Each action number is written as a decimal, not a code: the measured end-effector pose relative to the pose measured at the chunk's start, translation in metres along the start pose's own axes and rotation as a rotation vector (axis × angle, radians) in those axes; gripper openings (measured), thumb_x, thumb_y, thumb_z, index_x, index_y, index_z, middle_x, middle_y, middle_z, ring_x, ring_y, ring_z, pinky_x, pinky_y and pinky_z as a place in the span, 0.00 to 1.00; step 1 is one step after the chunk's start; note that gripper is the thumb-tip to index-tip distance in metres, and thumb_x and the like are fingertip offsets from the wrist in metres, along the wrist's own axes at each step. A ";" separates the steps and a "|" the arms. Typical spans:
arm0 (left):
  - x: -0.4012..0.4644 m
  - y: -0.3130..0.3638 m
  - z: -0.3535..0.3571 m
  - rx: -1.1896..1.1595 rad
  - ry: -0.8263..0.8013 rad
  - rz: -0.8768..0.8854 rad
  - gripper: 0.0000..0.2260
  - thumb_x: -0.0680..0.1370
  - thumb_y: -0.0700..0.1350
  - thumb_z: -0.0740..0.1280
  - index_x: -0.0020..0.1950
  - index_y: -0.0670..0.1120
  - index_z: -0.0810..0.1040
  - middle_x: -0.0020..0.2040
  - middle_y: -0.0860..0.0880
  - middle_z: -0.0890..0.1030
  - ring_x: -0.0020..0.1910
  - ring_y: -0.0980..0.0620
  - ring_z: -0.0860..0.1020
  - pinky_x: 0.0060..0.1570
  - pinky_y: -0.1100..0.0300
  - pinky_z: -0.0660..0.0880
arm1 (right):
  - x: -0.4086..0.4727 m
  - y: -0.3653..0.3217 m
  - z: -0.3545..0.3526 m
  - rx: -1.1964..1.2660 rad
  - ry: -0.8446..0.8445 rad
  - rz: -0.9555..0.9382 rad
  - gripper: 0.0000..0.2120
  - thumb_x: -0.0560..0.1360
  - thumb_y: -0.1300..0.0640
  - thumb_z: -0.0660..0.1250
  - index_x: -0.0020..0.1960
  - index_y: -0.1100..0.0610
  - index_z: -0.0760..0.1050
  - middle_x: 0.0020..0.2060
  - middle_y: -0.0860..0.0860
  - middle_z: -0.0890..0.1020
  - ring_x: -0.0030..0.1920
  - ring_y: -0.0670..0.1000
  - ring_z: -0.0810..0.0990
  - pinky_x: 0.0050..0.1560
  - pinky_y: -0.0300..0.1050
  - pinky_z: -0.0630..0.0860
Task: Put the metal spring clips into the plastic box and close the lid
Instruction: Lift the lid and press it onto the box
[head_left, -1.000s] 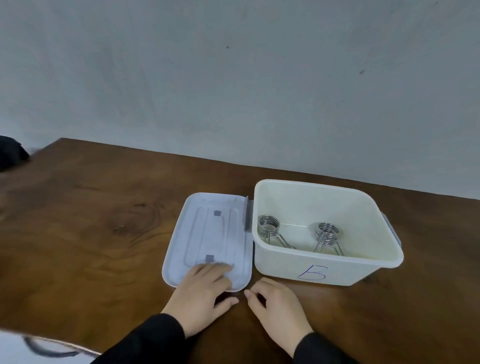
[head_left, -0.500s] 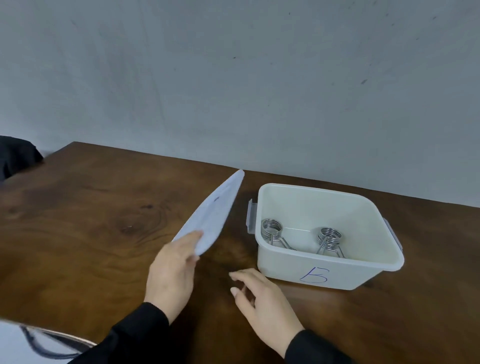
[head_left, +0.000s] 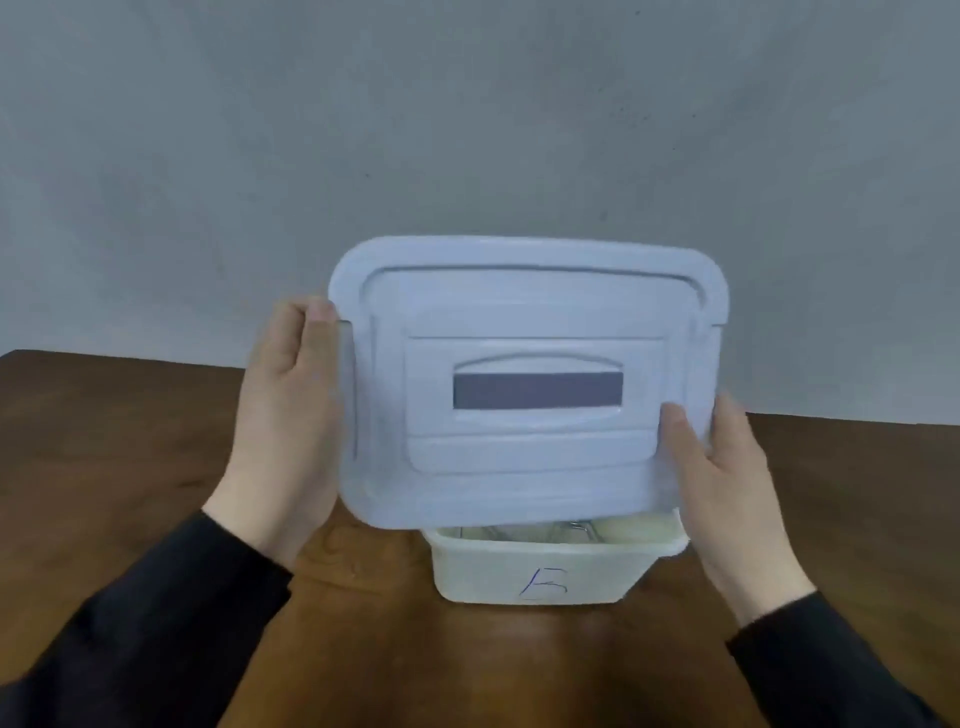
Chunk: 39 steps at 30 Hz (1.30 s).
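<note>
Between my two hands the pale blue lid (head_left: 524, 332) hangs in the air, its top toward me with a dark grey strip (head_left: 537, 391) set in the recessed middle; no print is readable on it. My left hand (head_left: 288, 431) clasps the lid's left edge, thumb over the front. My right hand (head_left: 727, 478) grips the lower right corner, thumb lying on the face. Below the lid, nearer my wrists, the white plastic box (head_left: 545, 577) sits on the brown wooden table (head_left: 130, 441), a handwritten blue mark like a "B" (head_left: 544, 583) on its front wall. A glint of metal spring clips (head_left: 563, 529) shows inside under the lid's lower edge, mostly hidden.
</note>
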<state>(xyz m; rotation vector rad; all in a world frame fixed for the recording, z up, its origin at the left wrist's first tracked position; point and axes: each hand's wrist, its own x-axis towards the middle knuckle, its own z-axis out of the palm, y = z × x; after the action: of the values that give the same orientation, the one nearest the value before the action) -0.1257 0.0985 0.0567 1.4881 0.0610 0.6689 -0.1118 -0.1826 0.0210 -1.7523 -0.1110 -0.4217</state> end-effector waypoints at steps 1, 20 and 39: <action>0.004 -0.007 0.011 -0.006 -0.023 -0.083 0.16 0.82 0.55 0.57 0.55 0.43 0.75 0.43 0.49 0.76 0.40 0.51 0.74 0.39 0.55 0.73 | 0.002 0.004 -0.007 0.001 0.013 0.037 0.12 0.81 0.49 0.62 0.63 0.39 0.74 0.56 0.38 0.82 0.56 0.41 0.81 0.54 0.47 0.80; 0.004 -0.118 0.063 0.775 -0.348 -0.392 0.27 0.79 0.50 0.65 0.78 0.48 0.64 0.73 0.50 0.72 0.69 0.47 0.72 0.63 0.56 0.70 | 0.035 0.106 -0.041 -0.317 -0.274 0.342 0.21 0.83 0.56 0.60 0.76 0.51 0.67 0.77 0.42 0.62 0.77 0.45 0.57 0.75 0.47 0.61; -0.019 -0.100 0.064 0.525 -0.294 -0.657 0.22 0.76 0.53 0.70 0.69 0.55 0.71 0.56 0.53 0.83 0.52 0.49 0.83 0.51 0.49 0.81 | 0.033 0.122 -0.046 -0.052 -0.238 0.496 0.22 0.79 0.48 0.66 0.71 0.46 0.66 0.57 0.43 0.79 0.53 0.45 0.80 0.41 0.36 0.80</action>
<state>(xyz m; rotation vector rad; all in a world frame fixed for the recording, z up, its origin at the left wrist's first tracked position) -0.0762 0.0391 -0.0355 1.9117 0.5069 -0.1174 -0.0540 -0.2594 -0.0733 -1.8017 0.1654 0.1467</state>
